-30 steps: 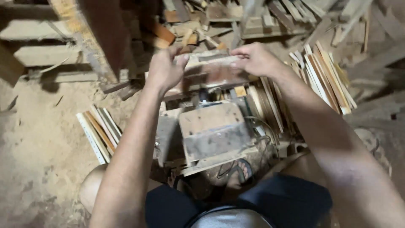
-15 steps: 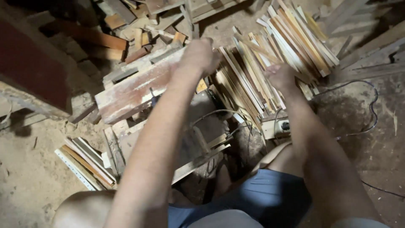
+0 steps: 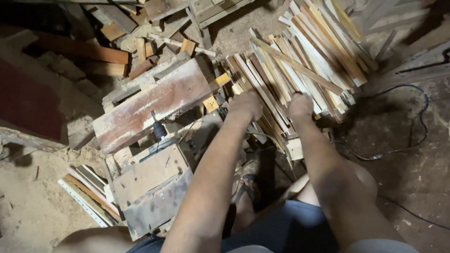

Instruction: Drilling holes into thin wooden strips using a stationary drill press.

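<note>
While both your arms stretch forward, your hands sit side by side on the pile of thin wooden slats (image 3: pixel 300 65) that fans out across the floor ahead of you. Your left hand (image 3: pixel 246 105) rests knuckles-up on the near ends of the darker slats, its fingers curled down among them; whether it actually grips one, the view does not show. Your right hand (image 3: pixel 300 105) is likewise bunched on the slat ends just beside it, fingers tucked under and out of sight, so I cannot tell if it holds a piece or only presses on the stack. The slats lie tilted, their far ends pointing up and to the right, pale and reddish strips mixed together.

Just left of your left hand lies a broad reddish plank (image 3: pixel 154 105), set at a slant on top of a dusty wood-working machine (image 3: pixel 150 187) close to your left knee. A smaller bundle of slats (image 3: pixel 89 192) lies on the sawdust-covered floor (image 3: pixel 28 206) beside that machine. To your right a dark cable (image 3: pixel 412 136) loops over the bare floor. Offcuts and short blocks (image 3: pixel 140 47) are scattered beyond the plank.
</note>
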